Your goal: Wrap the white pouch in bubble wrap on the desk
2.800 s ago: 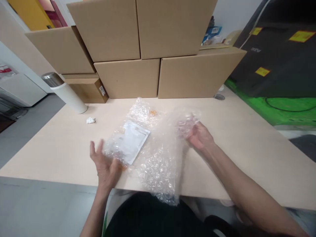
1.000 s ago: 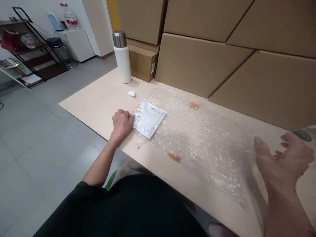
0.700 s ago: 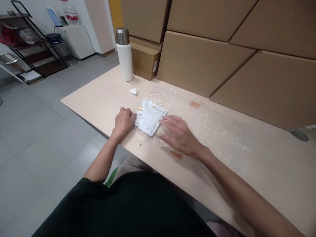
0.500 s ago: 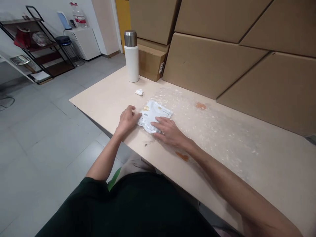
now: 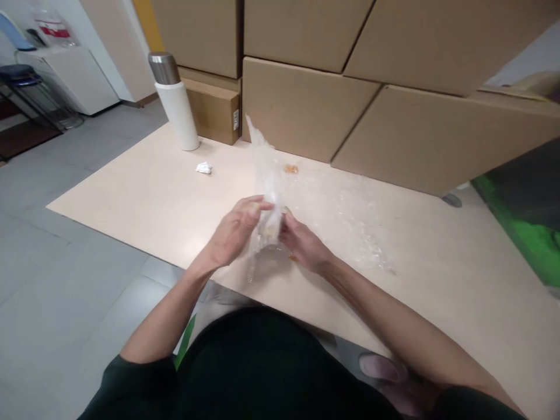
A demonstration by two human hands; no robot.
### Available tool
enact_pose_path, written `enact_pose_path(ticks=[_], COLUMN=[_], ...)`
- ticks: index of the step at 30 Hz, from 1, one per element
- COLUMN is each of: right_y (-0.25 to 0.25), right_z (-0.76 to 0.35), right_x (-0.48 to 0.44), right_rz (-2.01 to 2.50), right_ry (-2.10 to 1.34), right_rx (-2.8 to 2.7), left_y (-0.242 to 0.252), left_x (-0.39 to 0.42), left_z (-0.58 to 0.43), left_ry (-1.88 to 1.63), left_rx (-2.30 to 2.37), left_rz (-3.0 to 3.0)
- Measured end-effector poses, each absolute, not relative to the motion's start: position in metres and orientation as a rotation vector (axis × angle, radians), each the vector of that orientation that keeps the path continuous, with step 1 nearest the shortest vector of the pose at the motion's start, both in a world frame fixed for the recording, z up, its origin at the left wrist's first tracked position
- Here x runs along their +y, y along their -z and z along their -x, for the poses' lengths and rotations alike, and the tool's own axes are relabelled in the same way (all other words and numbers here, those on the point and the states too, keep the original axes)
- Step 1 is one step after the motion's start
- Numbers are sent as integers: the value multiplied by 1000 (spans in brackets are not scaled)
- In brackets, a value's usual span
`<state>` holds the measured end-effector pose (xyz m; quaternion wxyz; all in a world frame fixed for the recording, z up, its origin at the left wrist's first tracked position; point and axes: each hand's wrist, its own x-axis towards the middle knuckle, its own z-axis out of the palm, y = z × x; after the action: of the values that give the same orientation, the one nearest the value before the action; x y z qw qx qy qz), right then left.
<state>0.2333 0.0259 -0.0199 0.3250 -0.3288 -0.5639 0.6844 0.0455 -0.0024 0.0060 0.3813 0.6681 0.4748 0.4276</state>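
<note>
Between my two hands a white packet (image 5: pixel 270 226) stands on edge, blurred and partly covered by clear bubble wrap (image 5: pixel 262 157). One side of the wrap rises above the packet in a pointed flap. My left hand (image 5: pixel 236 228) grips the packet and wrap from the left, thumb and fingers closed on it. From the right, my right hand (image 5: pixel 305 240) holds the same bundle, its fingers partly hidden behind it. The rest of the bubble wrap spreads flat over the table to the right.
A white bottle with a steel cap (image 5: pixel 177 111) stands at the back left, beside a small carton (image 5: pixel 214 114). Crumpled white scrap (image 5: pixel 203 168) lies in front of it. Large cardboard boxes (image 5: pixel 301 111) line the table's (image 5: pixel 131 192) rear.
The packet lay flat on the bubble wrap under both hands; now it is tipped up on edge with wrap folded up around it. The camera view has swung right.
</note>
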Motion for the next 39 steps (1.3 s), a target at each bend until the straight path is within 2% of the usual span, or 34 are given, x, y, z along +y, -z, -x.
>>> enact_pose_path(ticks=[4, 8, 10, 12, 15, 18, 20, 24, 28, 33, 39], right_y=[29, 32, 32, 32, 33, 32, 29, 19, 11, 16, 33], right_z=[-256, -282, -294, -300, -296, -281, -272, -268, -284, -323, -384], right_x=[21, 17, 19, 22, 29, 33, 34, 31, 28, 24, 14], right_rz=[967, 1098, 1254, 1384, 1331, 1244, 1298, 1411, 1294, 1093, 1326], right_ry=[-1950, -1895, -1661, -1241, -862, -862, -843, -898, -1193, -1509, -1318], right_rx=[-963, -1004, -1281, -1573, -1861, -2076, -2134, -2094, -1852, -1367, -1210], left_y=[7, 22, 26, 29, 33, 39, 42, 34, 14, 8, 27], left_x=[5, 11, 13, 13, 14, 15, 16, 16, 12, 22, 40], left_z=[-79, -96, -99, -101, -99, -87, -73, -56, -81, -141, -197], left_ry=[-750, -450, -371, -320, -335, -608, -875, -1144, -1301, -1078, -493], left_rx=[1270, 1387, 1419, 1437, 1419, 1626, 1749, 1466, 1216, 956, 1072], left_rz=[-2008, -2234, -2314, -2364, -2381, -2189, -1827, -1158, -1231, -1719, -2298])
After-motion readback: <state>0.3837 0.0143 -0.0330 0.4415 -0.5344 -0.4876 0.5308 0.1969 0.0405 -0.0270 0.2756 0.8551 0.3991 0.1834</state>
